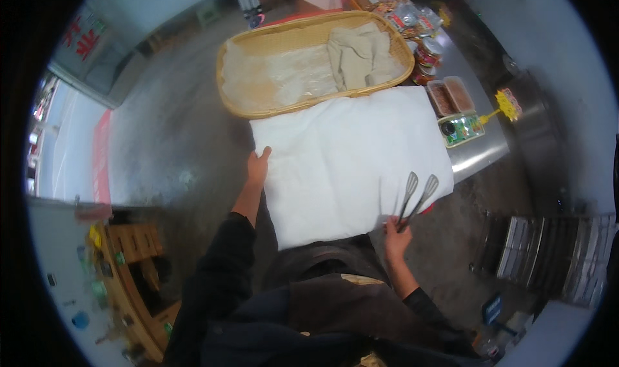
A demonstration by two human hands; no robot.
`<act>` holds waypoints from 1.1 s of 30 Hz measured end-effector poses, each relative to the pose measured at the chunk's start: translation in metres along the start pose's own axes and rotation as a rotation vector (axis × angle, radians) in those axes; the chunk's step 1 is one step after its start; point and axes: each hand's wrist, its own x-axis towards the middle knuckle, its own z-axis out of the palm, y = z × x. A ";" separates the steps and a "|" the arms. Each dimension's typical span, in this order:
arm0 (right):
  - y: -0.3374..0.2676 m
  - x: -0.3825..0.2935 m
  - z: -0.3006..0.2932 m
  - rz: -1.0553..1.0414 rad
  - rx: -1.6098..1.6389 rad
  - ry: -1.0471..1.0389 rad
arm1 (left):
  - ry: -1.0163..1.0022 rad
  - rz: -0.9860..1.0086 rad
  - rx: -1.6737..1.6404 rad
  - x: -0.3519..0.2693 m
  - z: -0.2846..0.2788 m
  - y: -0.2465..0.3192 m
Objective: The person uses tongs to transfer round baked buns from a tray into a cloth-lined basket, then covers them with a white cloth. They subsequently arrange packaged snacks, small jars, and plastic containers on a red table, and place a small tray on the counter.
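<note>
A thick white folded cloth [348, 164] spreads out before me, its far edge against a shallow woven basket [271, 110]. My left hand [257, 166] grips the cloth's left edge, thumb on top and the fingers hidden underneath. At the near right edge, my right hand [397, 234] is closed around a pair of metal tongs [412, 198] with slotted ends pointing away from me. Whether that hand also pinches the cloth is hard to see. Inside the basket lie a clear plastic sheet [300, 72] and a crumpled beige cloth [355, 55].
Right of the cloth runs a metal counter [483, 147] with plastic tubs [449, 96], a green-patterned container [462, 129] and a yellow price tag [508, 105]. Jars [428, 57] and packets [406, 16] sit farther back. A wooden shelf unit [130, 289] stands at left, a metal rack [546, 251] at right.
</note>
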 end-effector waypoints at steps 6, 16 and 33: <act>-0.002 -0.062 0.061 0.053 -0.090 -0.132 | -0.025 0.031 -0.200 0.025 0.001 -0.019; -0.096 0.137 0.223 -0.041 -0.110 -0.479 | -0.086 0.102 -0.353 0.031 -0.018 -0.014; -0.064 0.191 0.180 0.077 0.038 -0.393 | -0.094 -0.123 -0.367 0.038 -0.016 -0.026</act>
